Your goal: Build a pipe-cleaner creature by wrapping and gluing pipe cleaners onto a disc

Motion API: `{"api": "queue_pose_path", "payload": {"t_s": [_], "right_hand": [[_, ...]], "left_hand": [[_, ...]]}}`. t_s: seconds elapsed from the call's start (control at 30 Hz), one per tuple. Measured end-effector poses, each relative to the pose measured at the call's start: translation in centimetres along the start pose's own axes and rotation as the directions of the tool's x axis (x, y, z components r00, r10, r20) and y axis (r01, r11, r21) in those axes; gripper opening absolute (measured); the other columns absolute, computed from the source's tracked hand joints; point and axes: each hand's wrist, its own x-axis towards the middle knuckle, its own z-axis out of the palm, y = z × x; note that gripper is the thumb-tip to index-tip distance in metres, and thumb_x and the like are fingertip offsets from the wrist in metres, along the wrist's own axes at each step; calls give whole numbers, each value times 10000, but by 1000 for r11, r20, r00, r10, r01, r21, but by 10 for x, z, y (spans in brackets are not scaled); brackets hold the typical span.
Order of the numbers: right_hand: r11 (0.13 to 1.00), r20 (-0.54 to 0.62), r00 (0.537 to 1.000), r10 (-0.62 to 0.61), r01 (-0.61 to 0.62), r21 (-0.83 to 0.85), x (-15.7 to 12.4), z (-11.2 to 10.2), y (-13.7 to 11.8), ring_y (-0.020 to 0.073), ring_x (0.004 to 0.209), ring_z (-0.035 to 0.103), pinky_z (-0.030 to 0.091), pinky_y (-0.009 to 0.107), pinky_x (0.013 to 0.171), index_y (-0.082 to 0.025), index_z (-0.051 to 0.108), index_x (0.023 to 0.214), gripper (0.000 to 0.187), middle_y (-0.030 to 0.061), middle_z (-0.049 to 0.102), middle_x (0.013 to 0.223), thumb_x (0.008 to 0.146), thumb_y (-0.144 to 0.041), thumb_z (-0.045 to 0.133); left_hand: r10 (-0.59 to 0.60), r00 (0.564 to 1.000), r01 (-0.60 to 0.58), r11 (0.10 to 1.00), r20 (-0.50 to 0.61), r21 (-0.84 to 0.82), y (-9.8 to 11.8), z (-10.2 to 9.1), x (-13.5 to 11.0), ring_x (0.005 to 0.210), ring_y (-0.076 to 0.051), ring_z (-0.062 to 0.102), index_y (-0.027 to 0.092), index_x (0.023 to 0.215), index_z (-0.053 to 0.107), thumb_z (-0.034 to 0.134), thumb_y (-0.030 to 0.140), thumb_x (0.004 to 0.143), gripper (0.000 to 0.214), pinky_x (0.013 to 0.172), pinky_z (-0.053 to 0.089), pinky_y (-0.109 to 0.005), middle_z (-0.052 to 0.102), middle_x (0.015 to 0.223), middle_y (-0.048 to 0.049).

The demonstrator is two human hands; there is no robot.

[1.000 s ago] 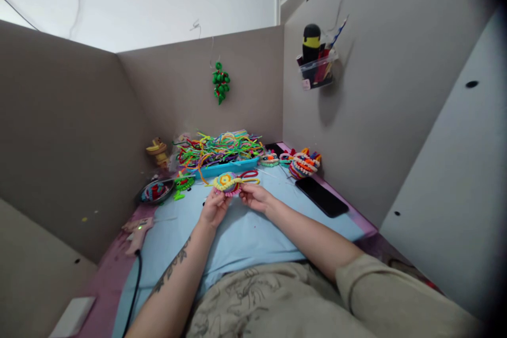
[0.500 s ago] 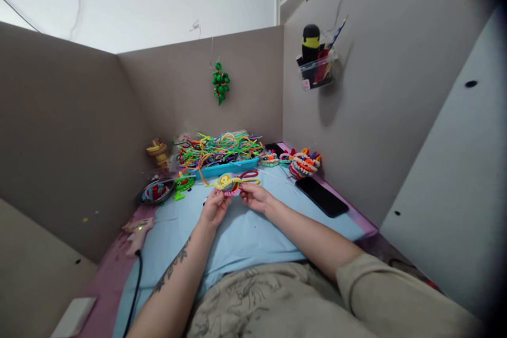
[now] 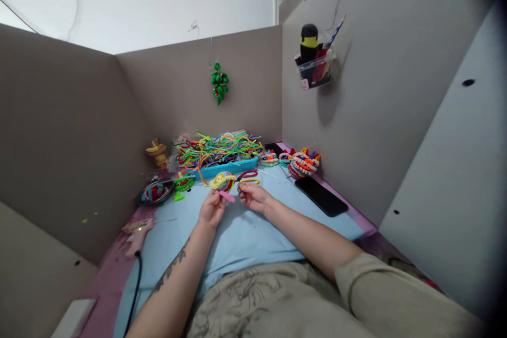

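My left hand pinches a small multicoloured pipe-cleaner figure by its lower edge. The figure has a yellow front, a striped rounded body and a loose pink strip hanging from its underside. A short gap separates it from my right hand, whose fingers are curled together. Whatever may be between those fingertips is too small to make out. Just beyond my right hand lie scissors with red and yellow handle loops, their blades mostly hidden behind the figure.
A blue tray heaped with pipe cleaners stands at the back. On the left are a dark bowl, a green figure and a corded glue gun. Finished figures and a black phone lie right. Panels enclose the table.
My right hand has come away from the figure, leaving my left hand alone on it. The figure has turned and shifted slightly left, and its pink strip now dangles below.
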Motion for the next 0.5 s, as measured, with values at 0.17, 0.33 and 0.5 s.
{"api": "queue_pose_path", "payload": {"t_s": [0.17, 0.33, 0.5], "right_hand": [[1000, -36, 999, -22, 21, -17, -5, 6, -1, 58, 468, 504, 361, 173, 435, -168, 590, 794, 184, -46, 578, 601, 666, -221, 711], [986, 5, 998, -61, 61, -154, -8, 9, 3, 62, 461, 498, 329, 169, 417, -178, 566, 761, 245, -41, 581, 593, 651, -330, 723], [957, -70, 980, -188, 167, -239, -4, 9, 7, 63, 479, 510, 357, 177, 449, -166, 588, 770, 334, -43, 590, 592, 547, -324, 780]], "left_hand": [[54, 999, -54, 998, -6, 25, -1, 1, 1, 841, -130, 638, 156, 937, 609, 536, -26, 723, 290, 777, 514, -207, 670, 904, -47], [168, 986, -167, 981, -6, 102, -2, -1, 5, 894, -123, 628, 174, 977, 581, 640, 12, 666, 356, 825, 490, -220, 660, 969, -32], [200, 980, -199, 971, 6, 135, -2, 0, 5, 906, -133, 626, 201, 1000, 563, 677, 41, 643, 408, 829, 486, -236, 652, 992, -23]]}}
